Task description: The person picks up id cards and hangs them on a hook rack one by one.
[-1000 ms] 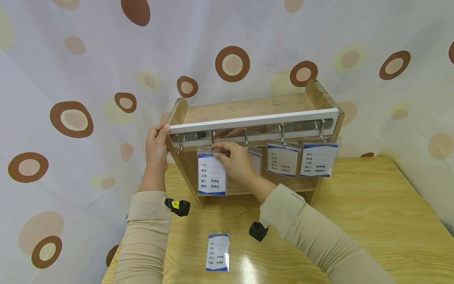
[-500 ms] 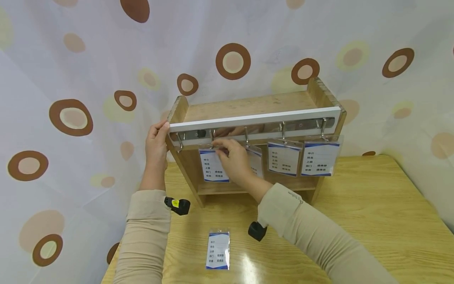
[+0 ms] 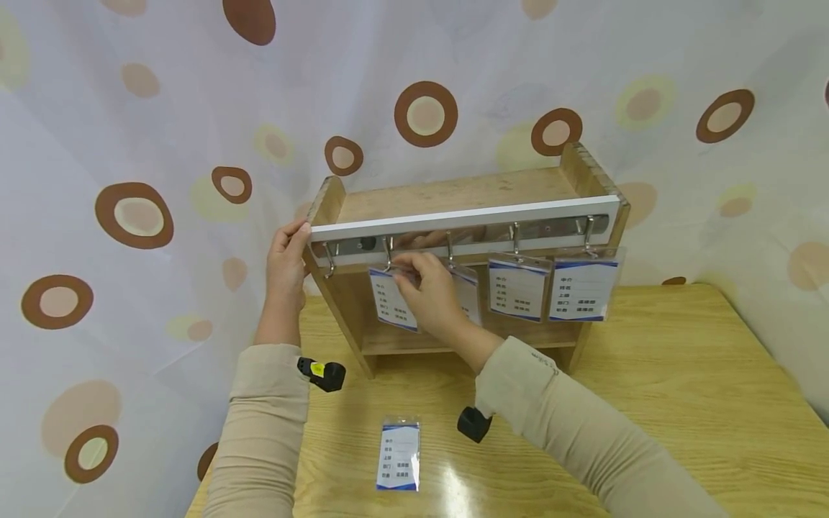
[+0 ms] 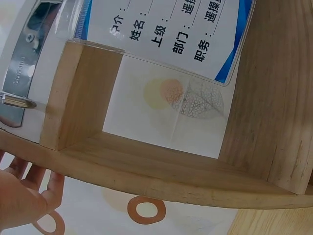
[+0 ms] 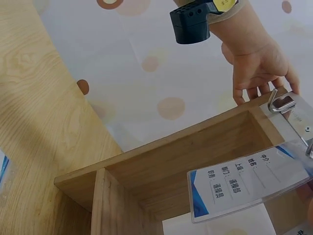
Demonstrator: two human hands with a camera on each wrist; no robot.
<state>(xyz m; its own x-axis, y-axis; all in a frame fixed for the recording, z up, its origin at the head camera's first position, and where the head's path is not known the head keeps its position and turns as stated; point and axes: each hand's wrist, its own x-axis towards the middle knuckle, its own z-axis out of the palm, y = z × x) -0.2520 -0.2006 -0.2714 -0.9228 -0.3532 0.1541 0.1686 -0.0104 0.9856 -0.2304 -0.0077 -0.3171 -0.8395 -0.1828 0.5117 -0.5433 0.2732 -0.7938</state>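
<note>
At the upper left corner of a small wooden shelf (image 3: 447, 198), my left hand (image 3: 285, 262) grips the side panel, thumb by the front rail. My right hand (image 3: 430, 295) pinches a clear ID badge holder (image 3: 388, 298) near its top edge, at the second hook (image 3: 387, 252) from the left. This badge is tilted, its lower end swung leftward and backward in the right wrist view (image 5: 239, 181). Whether its slot is on the hook is hidden by my fingers. More badges hang to the right: one partly behind my hand (image 3: 468, 295), then a badge (image 3: 518, 289) and another badge (image 3: 585, 289).
The leftmost hook (image 3: 329, 260) bears no badge. Another badge (image 3: 398, 455) lies flat on the wooden table (image 3: 699, 381) in front of the shelf. A patterned curtain (image 3: 272, 86) stands close behind and at the left. Black wrist cameras (image 3: 475, 424) jut below the sleeves.
The badge in my right hand has risen slightly toward the hook and tilted, its lower end turning right. My left hand stays at the shelf corner.
</note>
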